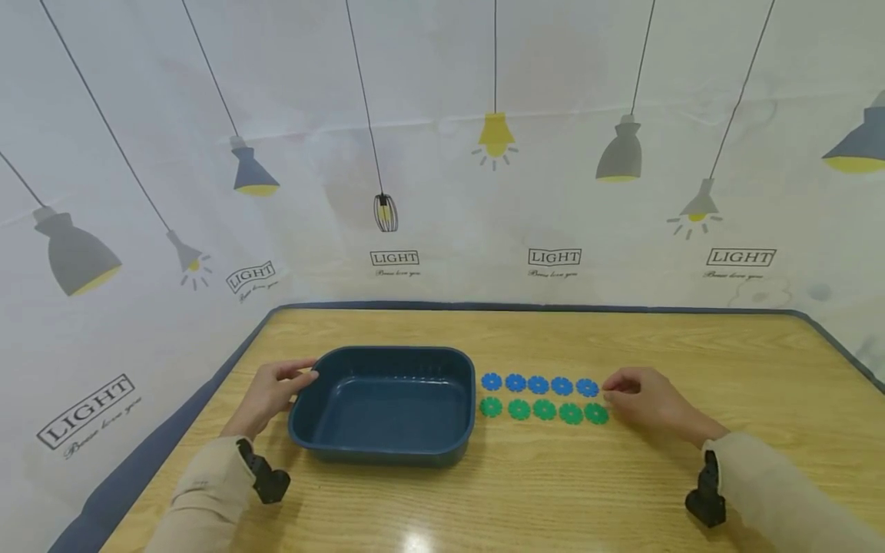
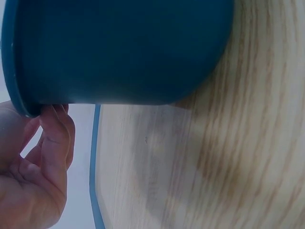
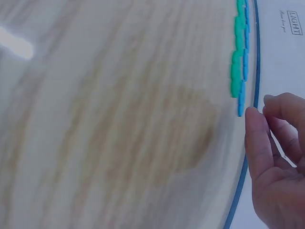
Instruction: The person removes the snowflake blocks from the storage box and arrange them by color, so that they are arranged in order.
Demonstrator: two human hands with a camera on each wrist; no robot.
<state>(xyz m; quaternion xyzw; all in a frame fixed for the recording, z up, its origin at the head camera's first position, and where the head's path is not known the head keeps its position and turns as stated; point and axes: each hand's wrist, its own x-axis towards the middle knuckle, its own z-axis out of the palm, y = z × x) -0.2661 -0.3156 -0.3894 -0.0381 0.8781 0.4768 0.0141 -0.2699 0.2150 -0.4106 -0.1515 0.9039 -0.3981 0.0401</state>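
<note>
A dark blue plastic basin (image 1: pixel 382 458) sits on the wooden table. My left hand (image 1: pixel 272 393) grips its left rim, thumb over the edge; from the left wrist view, fingers of the left hand (image 2: pixel 43 162) reach under the lip. Right of the basin lie two rows of flat, notched interlocking discs, with blue discs (image 1: pixel 538 385) behind and green discs (image 1: pixel 544 409) in front. My right hand (image 1: pixel 646 399) is beside the right end of the blue row. In the right wrist view, thumb and forefinger of the right hand (image 3: pixel 279 152) are bent close together near the last blue disc, with nothing visible between them.
The wooden table (image 1: pixel 525 491) has a dark blue edge at the back and left. Behind it hangs a white cloth (image 1: pixel 442 184) printed with lamps. A small black camera is strapped to each wrist, over beige sleeves (image 1: pixel 210 480).
</note>
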